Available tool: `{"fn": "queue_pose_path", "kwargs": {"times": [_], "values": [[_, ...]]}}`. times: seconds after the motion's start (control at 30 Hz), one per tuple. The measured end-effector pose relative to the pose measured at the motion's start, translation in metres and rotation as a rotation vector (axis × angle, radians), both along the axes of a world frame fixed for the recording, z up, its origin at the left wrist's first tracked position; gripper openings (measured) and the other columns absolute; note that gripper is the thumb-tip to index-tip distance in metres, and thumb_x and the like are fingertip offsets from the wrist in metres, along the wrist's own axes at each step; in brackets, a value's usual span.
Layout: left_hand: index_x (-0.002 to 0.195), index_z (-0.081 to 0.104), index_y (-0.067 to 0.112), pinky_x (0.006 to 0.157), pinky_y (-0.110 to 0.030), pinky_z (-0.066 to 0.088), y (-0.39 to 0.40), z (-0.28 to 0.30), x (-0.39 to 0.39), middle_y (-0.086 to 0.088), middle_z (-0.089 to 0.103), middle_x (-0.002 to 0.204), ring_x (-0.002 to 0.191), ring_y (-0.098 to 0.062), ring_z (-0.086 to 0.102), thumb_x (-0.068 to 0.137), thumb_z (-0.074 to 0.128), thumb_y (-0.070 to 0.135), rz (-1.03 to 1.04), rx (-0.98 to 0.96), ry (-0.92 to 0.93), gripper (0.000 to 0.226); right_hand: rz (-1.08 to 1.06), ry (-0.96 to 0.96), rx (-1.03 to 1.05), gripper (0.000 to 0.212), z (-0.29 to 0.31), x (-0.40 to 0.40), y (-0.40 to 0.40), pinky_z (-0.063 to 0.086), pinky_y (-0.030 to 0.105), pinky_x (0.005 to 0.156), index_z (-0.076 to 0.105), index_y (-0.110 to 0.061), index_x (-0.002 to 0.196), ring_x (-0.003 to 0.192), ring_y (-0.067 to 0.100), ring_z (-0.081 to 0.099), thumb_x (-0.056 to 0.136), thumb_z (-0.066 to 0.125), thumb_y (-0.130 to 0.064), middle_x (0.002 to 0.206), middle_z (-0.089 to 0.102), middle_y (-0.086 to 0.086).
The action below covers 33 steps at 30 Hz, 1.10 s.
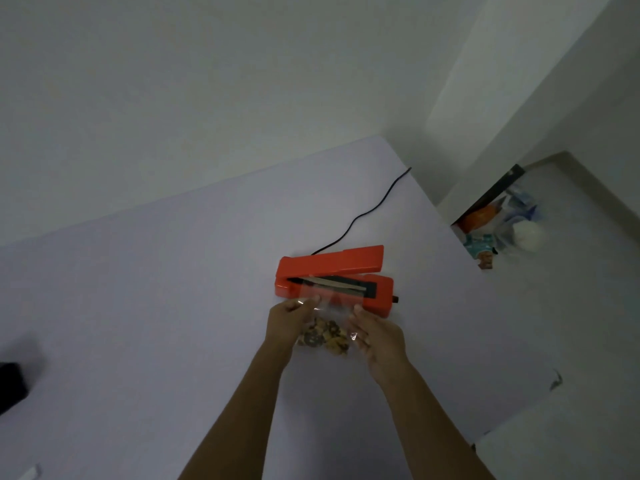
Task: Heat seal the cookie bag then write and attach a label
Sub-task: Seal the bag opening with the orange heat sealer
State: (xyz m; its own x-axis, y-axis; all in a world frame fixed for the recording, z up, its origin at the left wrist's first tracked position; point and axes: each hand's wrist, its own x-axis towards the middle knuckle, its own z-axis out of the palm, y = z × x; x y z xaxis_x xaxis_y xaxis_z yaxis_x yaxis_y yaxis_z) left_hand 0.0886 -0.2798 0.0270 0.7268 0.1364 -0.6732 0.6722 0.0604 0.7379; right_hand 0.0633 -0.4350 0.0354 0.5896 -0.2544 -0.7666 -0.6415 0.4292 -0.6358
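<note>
An orange heat sealer (pixel 349 261) sits on the pale table (pixel 173 306) with its lid raised. A clear plastic cookie bag (pixel 325 332) holds several brown cookies at its bottom. Its open top edge lies across the sealer's strip. My left hand (pixel 289 322) pinches the bag's left side. My right hand (pixel 377 336) holds the bag's right side. Both hands are just in front of the sealer.
The sealer's black cord (pixel 367 213) runs back toward the wall. A dark object (pixel 12 386) lies at the table's left edge and a small white item (pixel 29 474) at the bottom left. A box of packaged goods (pixel 498 223) stands on the floor to the right.
</note>
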Motion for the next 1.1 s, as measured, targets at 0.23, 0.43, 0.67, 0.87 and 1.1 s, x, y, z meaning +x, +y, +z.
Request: {"fn": "queue_pose_path", "kwargs": {"times": [0.23,0.43,0.67,0.87,1.1], "values": [[0.085,0.071,0.008,0.081,-0.035,0.056,-0.005,-0.007,0.006,-0.01,0.073,0.089,0.086,-0.025,0.068,0.08,0.073,0.031,0.047,-0.016,0.041,0.024,-0.039,0.047,-0.093,0.014,-0.007,0.013,0.003,0.054,0.03,0.071,0.069,-0.011,0.085,0.087,0.023,0.07,0.078,0.078,-0.018,0.094,0.074,0.01],[0.083,0.068,0.011,0.076,-0.031,0.055,-0.005,-0.008,0.008,-0.007,0.07,0.083,0.08,-0.023,0.066,0.084,0.069,0.031,0.048,-0.016,0.02,0.02,-0.063,0.122,-0.157,0.02,-0.007,0.02,0.004,0.049,0.03,0.07,0.065,-0.013,0.085,0.072,0.015,0.06,0.075,0.08,-0.021,0.087,0.067,0.005],[0.087,0.072,0.006,0.079,-0.034,0.057,-0.004,-0.013,0.009,-0.012,0.073,0.089,0.084,-0.025,0.068,0.079,0.074,0.03,0.009,-0.002,0.002,0.025,-0.084,0.168,-0.178,0.028,-0.007,0.021,0.008,0.055,0.037,0.085,0.068,-0.006,0.09,0.081,0.025,0.066,0.072,0.083,-0.022,0.09,0.07,0.011],[0.092,0.07,0.001,0.072,-0.029,0.056,-0.007,-0.018,0.01,-0.01,0.073,0.086,0.08,-0.023,0.068,0.08,0.073,0.031,0.04,0.013,0.021,0.033,-0.062,0.147,-0.194,0.031,-0.004,0.021,0.004,0.043,0.025,0.056,0.068,-0.006,0.091,0.061,0.015,0.054,0.073,0.082,-0.028,0.075,0.063,0.005],[0.062,0.062,0.015,0.07,-0.028,0.05,-0.01,-0.017,0.01,-0.004,0.066,0.07,0.072,-0.019,0.061,0.081,0.072,0.031,0.05,0.024,0.031,0.027,-0.017,0.188,-0.276,0.031,-0.007,0.012,-0.003,0.043,0.029,0.06,0.067,-0.009,0.083,0.061,0.015,0.052,0.078,0.075,-0.038,0.071,0.061,0.003]]}}
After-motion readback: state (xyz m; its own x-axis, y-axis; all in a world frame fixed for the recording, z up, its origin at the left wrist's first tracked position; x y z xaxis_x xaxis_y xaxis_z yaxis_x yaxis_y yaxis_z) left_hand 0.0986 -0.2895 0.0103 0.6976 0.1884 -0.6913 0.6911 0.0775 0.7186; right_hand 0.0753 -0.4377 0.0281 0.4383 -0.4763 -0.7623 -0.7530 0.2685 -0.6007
